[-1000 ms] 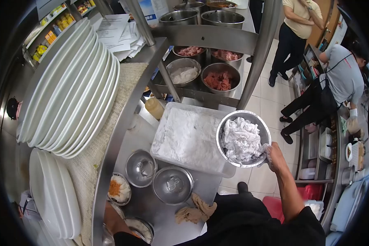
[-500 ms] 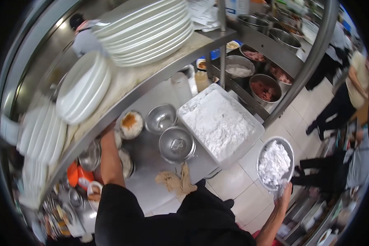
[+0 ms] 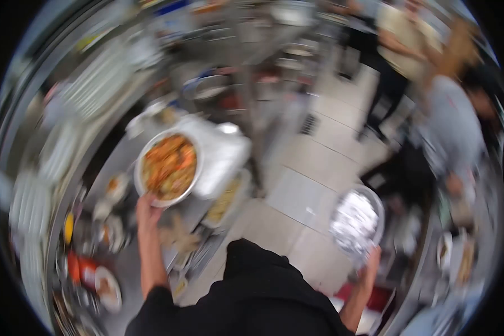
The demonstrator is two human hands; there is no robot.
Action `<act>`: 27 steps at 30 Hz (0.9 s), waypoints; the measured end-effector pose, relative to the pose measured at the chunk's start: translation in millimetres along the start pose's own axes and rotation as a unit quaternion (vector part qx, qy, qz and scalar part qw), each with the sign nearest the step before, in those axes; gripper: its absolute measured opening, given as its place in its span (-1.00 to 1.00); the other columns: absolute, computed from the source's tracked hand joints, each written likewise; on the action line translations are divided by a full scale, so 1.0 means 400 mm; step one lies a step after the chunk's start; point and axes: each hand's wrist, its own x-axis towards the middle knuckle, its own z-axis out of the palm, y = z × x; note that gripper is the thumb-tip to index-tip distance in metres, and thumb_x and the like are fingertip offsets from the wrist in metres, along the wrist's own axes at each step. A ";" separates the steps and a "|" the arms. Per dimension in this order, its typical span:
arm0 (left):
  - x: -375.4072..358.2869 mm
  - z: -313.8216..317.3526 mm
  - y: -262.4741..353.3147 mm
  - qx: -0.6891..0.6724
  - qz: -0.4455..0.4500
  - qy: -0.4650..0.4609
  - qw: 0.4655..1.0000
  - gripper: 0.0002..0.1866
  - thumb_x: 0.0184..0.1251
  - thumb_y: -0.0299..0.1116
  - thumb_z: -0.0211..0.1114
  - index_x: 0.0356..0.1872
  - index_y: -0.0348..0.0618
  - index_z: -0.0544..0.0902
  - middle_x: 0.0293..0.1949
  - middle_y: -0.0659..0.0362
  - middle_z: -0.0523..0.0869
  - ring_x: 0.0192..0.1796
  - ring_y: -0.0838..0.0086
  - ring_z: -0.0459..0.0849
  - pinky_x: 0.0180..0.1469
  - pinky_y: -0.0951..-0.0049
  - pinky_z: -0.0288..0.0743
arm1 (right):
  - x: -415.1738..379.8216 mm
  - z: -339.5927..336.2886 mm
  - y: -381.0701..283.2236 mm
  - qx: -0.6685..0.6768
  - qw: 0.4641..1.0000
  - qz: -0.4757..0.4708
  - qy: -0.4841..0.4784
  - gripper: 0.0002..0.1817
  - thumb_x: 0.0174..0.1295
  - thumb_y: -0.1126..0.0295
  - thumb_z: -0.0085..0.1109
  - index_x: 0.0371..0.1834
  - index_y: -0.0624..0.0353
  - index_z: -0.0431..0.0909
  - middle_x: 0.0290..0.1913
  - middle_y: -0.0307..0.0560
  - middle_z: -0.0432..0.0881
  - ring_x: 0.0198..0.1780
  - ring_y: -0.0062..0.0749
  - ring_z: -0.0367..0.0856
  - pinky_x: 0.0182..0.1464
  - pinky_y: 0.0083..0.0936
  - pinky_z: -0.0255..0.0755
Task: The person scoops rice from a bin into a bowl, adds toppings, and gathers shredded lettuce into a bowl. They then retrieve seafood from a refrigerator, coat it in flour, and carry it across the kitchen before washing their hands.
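Note:
My left hand (image 3: 148, 211) grips the near rim of a white bowl (image 3: 139, 178), thumb side on the edge. Orange-red and yellowish cooked food (image 3: 171, 167) fills this bowl; blur hides its exact kind. Out to the right, above the floor, my right hand (image 3: 369, 262) has hold of a metal bowl (image 3: 379, 215) by its near edge. White, floury pieces (image 3: 354, 215) are heaped inside it. Beside the white bowl stands a white plastic tub (image 3: 235, 147), partly covered by it. A crumpled tan cloth (image 3: 180, 236) lies on the steel counter just right of my left forearm.
Stacked white plates (image 3: 95, 84) line the shelf on the left. Small bowls (image 3: 116, 187) and an orange container (image 3: 83, 270) stand on the counter. A person in grey (image 3: 451, 126) is close on the right, and another in a cream top (image 3: 403, 42) stands farther back.
My left hand, earlier reaching under the shelf, now holds the white bowl of food over the counter. The view has swung to the right. The metal bowl stays in my right hand.

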 end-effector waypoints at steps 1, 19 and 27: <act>-0.036 0.036 -0.005 0.013 -0.032 0.010 0.999 -0.64 -0.08 -0.61 -0.02 -0.15 -0.48 0.41 -0.19 -0.03 0.55 -0.09 0.20 0.58 0.04 0.06 0.49 | -0.042 0.000 -0.021 -0.055 0.997 -0.047 -0.002 -0.69 0.20 0.31 -0.04 -0.04 0.22 0.35 -0.20 -0.09 0.48 -0.20 -0.42 0.45 -0.15 -0.42 0.37; 0.117 0.857 -0.644 0.350 -0.363 -0.385 0.773 -0.59 -0.24 -0.71 -0.05 -0.19 -0.58 0.40 -0.27 -0.10 0.53 -0.27 0.12 0.61 -0.26 0.03 0.59 | -0.358 0.241 0.128 0.126 0.917 0.111 0.361 -0.77 0.07 0.45 -0.11 -0.38 0.38 0.53 -0.47 -0.17 0.54 -0.44 -0.51 0.48 -0.37 -0.55 0.36; 0.049 1.162 -1.043 0.374 -0.378 -0.444 0.720 -0.86 -0.14 -0.63 -0.01 -0.49 -0.47 0.46 -0.51 -0.02 0.53 -0.60 0.26 0.58 -0.58 0.21 0.61 | -0.469 0.426 0.127 0.285 0.724 0.143 0.611 -0.66 0.08 0.46 -0.13 -0.04 0.31 0.30 -0.22 -0.04 0.47 -0.22 -0.35 0.48 -0.17 -0.47 0.40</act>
